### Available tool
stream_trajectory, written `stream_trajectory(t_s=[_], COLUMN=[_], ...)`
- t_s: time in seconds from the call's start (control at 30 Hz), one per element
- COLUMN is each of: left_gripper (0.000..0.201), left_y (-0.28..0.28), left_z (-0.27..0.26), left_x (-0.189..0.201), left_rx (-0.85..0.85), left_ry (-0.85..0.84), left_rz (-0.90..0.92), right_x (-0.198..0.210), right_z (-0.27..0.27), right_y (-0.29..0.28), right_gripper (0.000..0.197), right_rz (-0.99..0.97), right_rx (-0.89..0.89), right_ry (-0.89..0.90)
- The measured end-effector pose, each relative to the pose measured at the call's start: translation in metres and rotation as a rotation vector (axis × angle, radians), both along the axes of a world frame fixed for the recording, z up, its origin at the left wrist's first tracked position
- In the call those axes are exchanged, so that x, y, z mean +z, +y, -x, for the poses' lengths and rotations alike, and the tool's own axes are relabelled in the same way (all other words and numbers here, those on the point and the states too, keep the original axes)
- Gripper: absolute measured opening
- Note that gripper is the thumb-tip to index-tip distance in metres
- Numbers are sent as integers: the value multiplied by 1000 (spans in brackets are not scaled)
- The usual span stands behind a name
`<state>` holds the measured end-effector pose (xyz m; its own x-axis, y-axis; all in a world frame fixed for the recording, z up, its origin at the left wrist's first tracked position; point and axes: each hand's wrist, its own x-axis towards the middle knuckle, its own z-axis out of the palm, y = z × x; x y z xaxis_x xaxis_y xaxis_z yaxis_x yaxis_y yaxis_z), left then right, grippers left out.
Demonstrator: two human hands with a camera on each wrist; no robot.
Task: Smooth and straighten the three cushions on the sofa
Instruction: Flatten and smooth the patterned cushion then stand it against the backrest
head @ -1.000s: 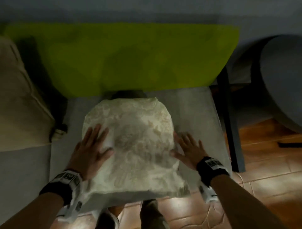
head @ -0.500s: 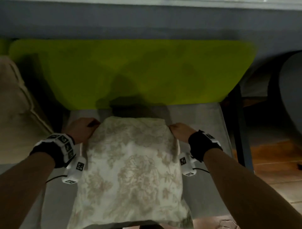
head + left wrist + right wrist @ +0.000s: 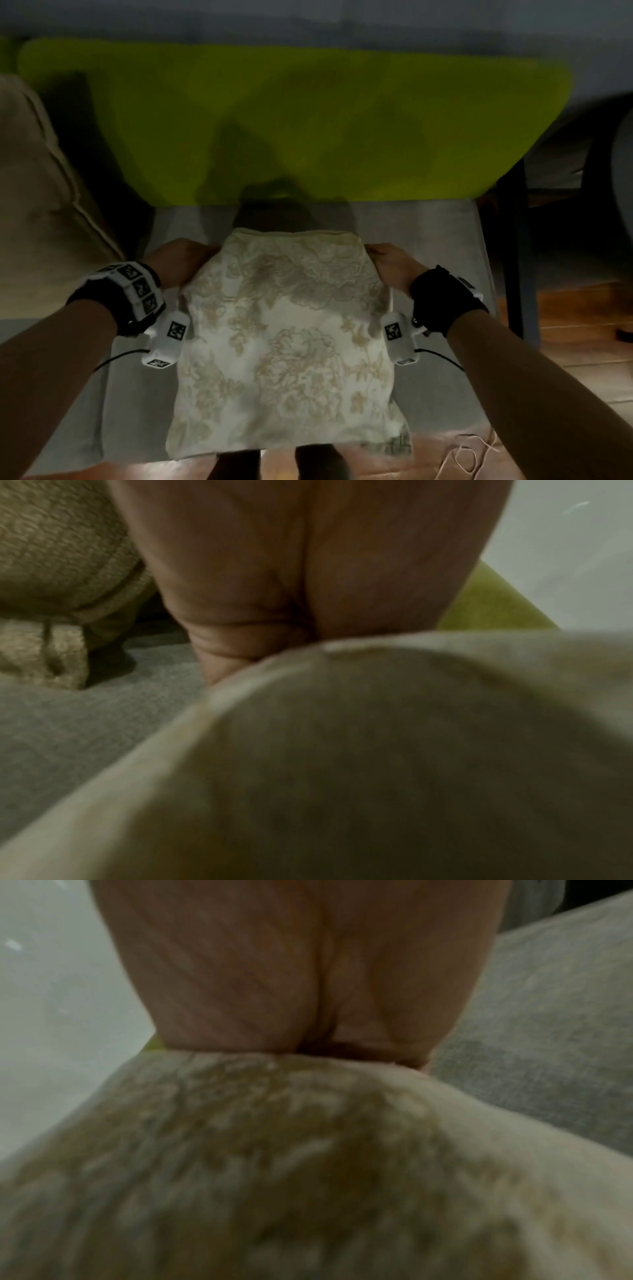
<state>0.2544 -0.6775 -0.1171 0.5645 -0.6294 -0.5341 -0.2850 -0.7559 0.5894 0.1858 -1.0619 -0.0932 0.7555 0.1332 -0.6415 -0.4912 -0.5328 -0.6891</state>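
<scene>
Grey sofa seat (image 3: 428,260) carries the floral cushion (image 3: 284,335), lying flat in front of the green back cushion (image 3: 308,113). Left hand (image 3: 178,263) grips its far left corner; right hand (image 3: 390,263) grips its far right corner, fingers curled around the fabric. Beige cushion (image 3: 41,192) sits at left.
</scene>
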Motion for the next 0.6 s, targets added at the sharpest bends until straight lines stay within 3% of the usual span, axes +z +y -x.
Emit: stream_trajectory(t_s=[0.07, 0.13, 0.23, 0.3, 0.33, 0.4, 0.47, 0.53, 0.6], left_gripper=[43, 27, 18, 18, 19, 19, 37, 49, 39], left_y=[-2, -1, -2, 2, 1, -3, -2, 0, -2], left_z=[0, 5, 17, 19, 22, 26, 30, 37, 42], left_x=[5, 4, 16, 15, 20, 30, 33, 32, 28], left_rx=[184, 179, 222, 215, 212, 230, 281, 394, 590], left_ry=[-103, 80, 216, 231, 222, 195, 130, 47, -64], left_rz=[-107, -193, -167, -173, -181, -178, -125, -45, 13], right_x=[5, 12, 18, 24, 25, 26, 23, 24, 22], right_z=[0, 1, 5, 4, 3, 1, -1, -3, 1], right_y=[4, 7, 6, -4, -14, -41, -64, -61, -39], right_gripper=[23, 20, 11, 13, 13, 19, 21, 9, 11], right_rz=[-85, -60, 109, 266, 276, 205, 174, 163, 113], right_rx=[-48, 29, 177, 272, 222, -94, -376, -329, -144], right_ry=[102, 58, -89, -180, -217, -259, -303, -244, -56])
